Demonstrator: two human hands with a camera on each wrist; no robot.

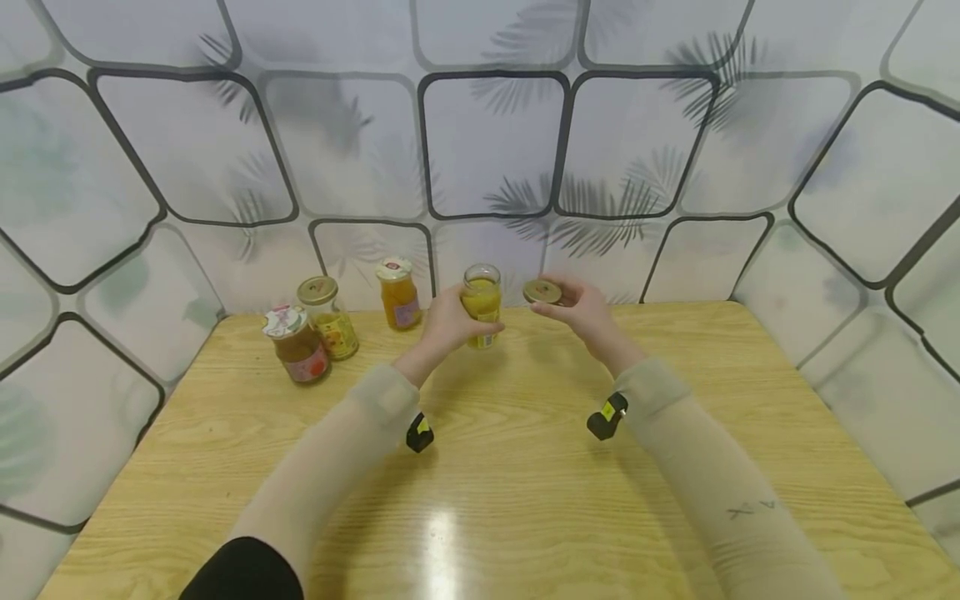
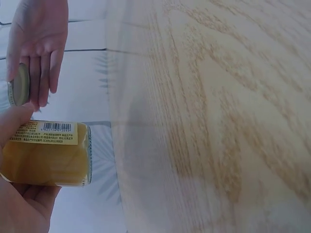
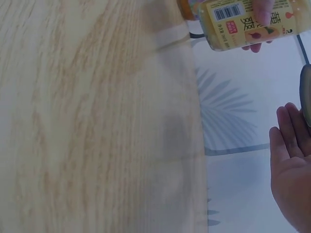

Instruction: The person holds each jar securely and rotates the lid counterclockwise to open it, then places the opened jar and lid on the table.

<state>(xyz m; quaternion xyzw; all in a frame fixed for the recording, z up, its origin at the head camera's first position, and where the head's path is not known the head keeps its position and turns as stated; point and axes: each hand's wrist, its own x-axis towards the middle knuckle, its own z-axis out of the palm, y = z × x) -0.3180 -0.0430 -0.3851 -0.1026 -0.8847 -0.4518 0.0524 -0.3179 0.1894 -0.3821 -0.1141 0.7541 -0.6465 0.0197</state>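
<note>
My left hand (image 1: 452, 323) grips a glass jar (image 1: 484, 293) of yellow contents, its thumb and fingers curled round the sides. The jar's mouth is uncovered, and a yellow label with a barcode shows on it in the left wrist view (image 2: 53, 132). To the right, my right hand (image 1: 587, 315) holds a gold metal lid (image 1: 542, 291) by its edge, apart from the jar. In the left wrist view the lid (image 2: 20, 86) sits between the thumb and the fingers. The right wrist view shows the jar (image 3: 248, 22) held above the table surface.
Left of the hands stand a jar with orange contents and white lid (image 1: 400, 296), a gold-lidded jar with a yellow label (image 1: 330, 321), and a reddish-brown jar with a patterned lid (image 1: 298, 348). Patterned cloth walls (image 1: 495, 142) border the wooden table (image 1: 517, 483) at the back and sides.
</note>
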